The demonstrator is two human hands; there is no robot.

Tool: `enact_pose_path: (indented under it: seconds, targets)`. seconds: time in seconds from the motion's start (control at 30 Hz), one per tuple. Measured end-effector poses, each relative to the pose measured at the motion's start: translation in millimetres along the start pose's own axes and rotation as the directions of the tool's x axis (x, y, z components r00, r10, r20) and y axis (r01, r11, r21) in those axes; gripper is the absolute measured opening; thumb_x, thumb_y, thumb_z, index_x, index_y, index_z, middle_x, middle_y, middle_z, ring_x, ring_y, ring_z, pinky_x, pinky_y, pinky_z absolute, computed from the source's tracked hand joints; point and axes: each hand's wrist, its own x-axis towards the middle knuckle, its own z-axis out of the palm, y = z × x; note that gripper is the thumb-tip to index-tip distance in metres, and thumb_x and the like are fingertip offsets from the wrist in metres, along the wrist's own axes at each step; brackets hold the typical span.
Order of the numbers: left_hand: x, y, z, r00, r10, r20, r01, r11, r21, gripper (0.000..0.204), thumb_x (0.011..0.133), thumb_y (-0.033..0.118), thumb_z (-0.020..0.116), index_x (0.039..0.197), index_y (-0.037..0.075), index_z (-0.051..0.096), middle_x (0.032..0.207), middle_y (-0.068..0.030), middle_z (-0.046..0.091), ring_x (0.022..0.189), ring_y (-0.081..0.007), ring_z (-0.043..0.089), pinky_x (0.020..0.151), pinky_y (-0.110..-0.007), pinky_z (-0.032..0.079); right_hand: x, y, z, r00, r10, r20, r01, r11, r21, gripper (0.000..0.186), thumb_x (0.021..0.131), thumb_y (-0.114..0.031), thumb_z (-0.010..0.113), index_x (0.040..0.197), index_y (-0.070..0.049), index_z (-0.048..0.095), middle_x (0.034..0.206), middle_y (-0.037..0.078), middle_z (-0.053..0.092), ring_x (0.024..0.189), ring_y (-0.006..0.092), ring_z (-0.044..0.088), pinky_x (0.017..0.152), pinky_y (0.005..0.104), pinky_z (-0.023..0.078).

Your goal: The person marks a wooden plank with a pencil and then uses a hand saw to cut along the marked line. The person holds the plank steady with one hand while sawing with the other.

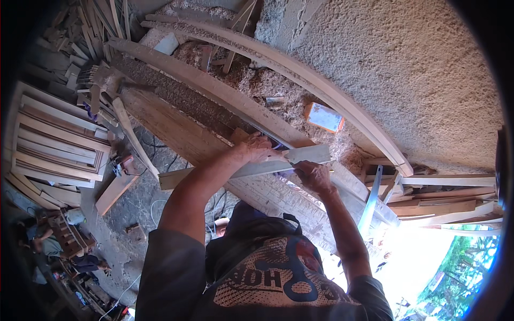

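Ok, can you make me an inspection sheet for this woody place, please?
Surface: long wooden bench, scuffed and worn.
Job's things: pale wooden strip, lying across the bench.
Clutter: wood shavings and an orange-edged box beyond the bench.
Hands: left hand and right hand at the strip; exact grip unclear.
Cables: thin pale cable on the floor.
Surroundings: rough wall, slatted wooden frames, bright opening.

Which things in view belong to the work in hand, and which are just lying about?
In use, it seems:
pale board, left hand and right hand at it
wooden bench beneath

Apparently lying about:
orange-edged white box
slatted wooden frame
timber pile, picture's right
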Motion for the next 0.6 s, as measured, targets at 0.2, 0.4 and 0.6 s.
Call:
enact_pose_path:
  seconds: [0.2, 0.4, 0.6]
  targets:
    - [4.4, 6.8, -14.6, 0.992, -0.031, 0.121, 0.034, 0.999, -0.022, 0.049, 0.096, 0.032, 0.059, 0.138, 0.055, 0.051, 0.104, -0.0066, 0.069, 0.111, -0.0255, 0.064, 0.102, -0.049, 0.045, -3.6, -5.4, -2.4, 0.989, 0.133, 0.059, -0.135, 0.990, 0.031, 0.016, 0.085, -0.020, 0.076, 0.100, -0.018, 0.071, 0.090, 0.007, 0.073, 0.082, 0.0311, 0.072, 0.068, 0.0447, 0.057]
    - [3.9, -3.5, -19.8, 0.988, 0.058, 0.141, -0.051, 0.997, -0.058, 0.054, 0.094, 0.029, 0.064, 0.142, 0.050, 0.051, 0.105, -0.0095, 0.069, 0.109, -0.0289, 0.065, 0.097, -0.047, 0.050, -3.8, -51.1, 31.0, 0.983, 0.113, -0.146, -0.073, 0.964, 0.255, 0.019, 0.090, -0.015, 0.070, 0.108, -0.015, 0.067, 0.089, 0.011, 0.070, 0.079, 0.0356, 0.071, 0.065, 0.0452, 0.057]
    - [9.6, -13.3, -35.1, 0.967, 0.113, 0.229, -0.080, 0.986, -0.149, 0.060, 0.088, 0.029, 0.070, 0.142, 0.050, 0.052, 0.105, -0.0116, 0.069, 0.106, -0.0322, 0.067, 0.092, -0.047, 0.055, 9.5, -92.8, 79.9, 0.993, -0.019, -0.118, 0.035, 0.990, 0.138, 0.024, 0.092, -0.008, 0.064, 0.115, -0.002, 0.062, 0.088, 0.016, 0.069, 0.076, 0.0354, 0.070, 0.065, 0.0438, 0.057]
